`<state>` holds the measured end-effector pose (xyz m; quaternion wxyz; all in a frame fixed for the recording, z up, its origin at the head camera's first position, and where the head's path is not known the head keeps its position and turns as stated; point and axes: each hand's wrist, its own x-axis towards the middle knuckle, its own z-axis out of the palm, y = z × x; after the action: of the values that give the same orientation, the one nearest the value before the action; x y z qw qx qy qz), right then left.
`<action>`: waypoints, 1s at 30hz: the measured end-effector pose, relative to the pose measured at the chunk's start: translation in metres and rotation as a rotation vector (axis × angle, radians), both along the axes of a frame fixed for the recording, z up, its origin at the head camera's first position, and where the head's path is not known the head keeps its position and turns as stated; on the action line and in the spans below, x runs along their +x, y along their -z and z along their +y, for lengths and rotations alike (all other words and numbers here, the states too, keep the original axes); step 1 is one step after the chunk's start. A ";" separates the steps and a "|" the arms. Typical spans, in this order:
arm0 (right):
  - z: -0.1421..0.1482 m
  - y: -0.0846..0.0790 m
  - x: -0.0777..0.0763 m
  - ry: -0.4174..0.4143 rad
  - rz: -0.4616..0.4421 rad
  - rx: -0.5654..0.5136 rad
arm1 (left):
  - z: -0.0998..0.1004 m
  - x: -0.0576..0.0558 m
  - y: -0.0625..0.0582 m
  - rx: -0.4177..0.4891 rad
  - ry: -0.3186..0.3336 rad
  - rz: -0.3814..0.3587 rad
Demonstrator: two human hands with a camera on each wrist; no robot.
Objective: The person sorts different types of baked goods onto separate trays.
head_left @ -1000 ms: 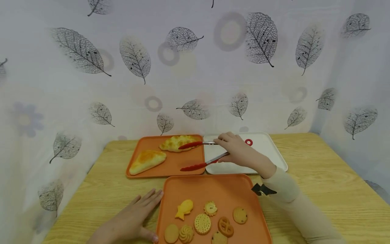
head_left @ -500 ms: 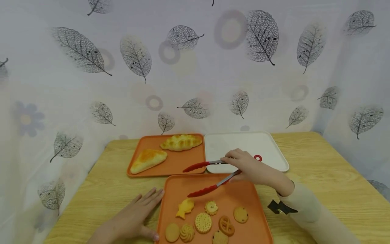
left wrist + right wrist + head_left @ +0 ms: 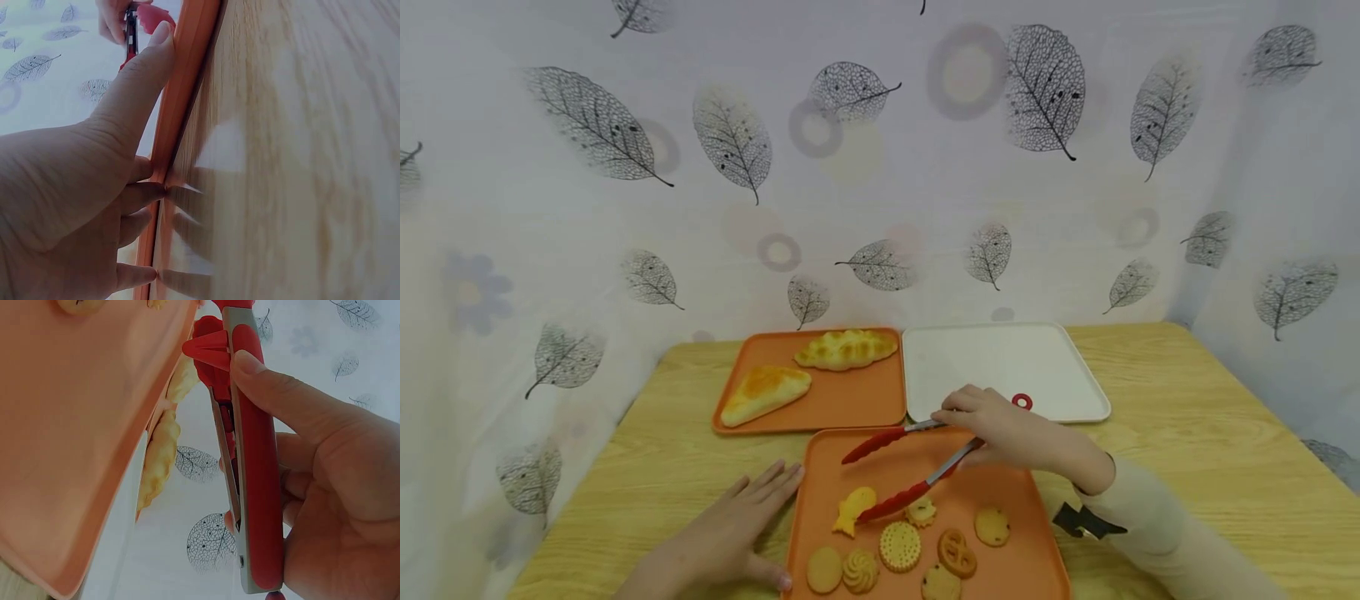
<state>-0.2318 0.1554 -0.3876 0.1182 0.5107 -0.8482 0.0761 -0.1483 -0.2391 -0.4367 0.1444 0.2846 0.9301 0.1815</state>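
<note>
My right hand [image 3: 1000, 425] grips a pair of red and silver tongs [image 3: 256, 469] by the handles, with the tong arms spread apart. One red tong tip is close beside a yellow fish-shaped cookie [image 3: 854, 510] on the near orange tray [image 3: 1022, 475]; the other tip hangs over the tray's far left part. A scalloped cookie [image 3: 921, 512] is partly covered by the lower tong arm. On the left, my left hand [image 3: 730, 527] lies with spread fingers against the near tray's left edge. In the left wrist view its thumb and fingertips touch the orange rim [image 3: 181, 81].
Round cookies [image 3: 899, 547] and a pretzel cookie [image 3: 957, 553] lie on the near tray. Behind it, another orange tray [image 3: 850, 404] bears a triangular pastry [image 3: 766, 395] and a braided bread [image 3: 847, 350]. Beside that is a white tray [image 3: 985, 358]. A leaf-patterned cloth [image 3: 880, 167] hangs behind the table.
The right hand has brought the tongs from above the braided bread, down and toward the near tray, beside the fish-shaped cookie. The left hand has stayed at the tray's edge.
</note>
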 end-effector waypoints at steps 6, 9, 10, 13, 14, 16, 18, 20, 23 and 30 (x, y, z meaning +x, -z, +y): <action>-0.004 0.003 0.005 -0.006 0.018 0.034 | 0.000 0.000 -0.001 0.005 0.007 0.004; -0.004 0.004 0.006 0.001 -0.005 0.047 | 0.000 0.001 -0.002 -0.001 0.014 0.013; -0.004 0.004 0.006 0.000 -0.011 0.050 | 0.000 0.001 -0.002 -0.002 0.018 0.019; -0.005 0.004 0.006 0.000 -0.028 0.053 | 0.000 0.001 -0.003 -0.007 0.025 0.032; -0.006 0.004 0.006 0.000 -0.030 0.053 | 0.000 0.001 -0.002 -0.008 0.025 0.033; -0.006 0.004 0.005 0.002 -0.028 0.051 | 0.000 0.001 -0.003 -0.003 0.024 0.028; -0.006 0.004 0.004 0.002 -0.020 0.050 | -0.001 0.001 -0.002 -0.001 0.022 0.026; -0.006 0.003 0.004 0.001 -0.011 0.048 | -0.001 0.001 -0.002 0.004 0.022 0.022; -0.005 0.002 0.004 0.002 0.004 0.045 | -0.001 0.000 -0.002 0.008 0.021 0.018; 0.001 -0.005 0.002 0.009 0.044 0.017 | -0.002 0.000 -0.004 0.013 0.014 -0.002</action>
<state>-0.2302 0.1563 -0.3830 0.1327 0.5095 -0.8483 0.0574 -0.1483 -0.2407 -0.4330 0.1449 0.2918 0.9269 0.1866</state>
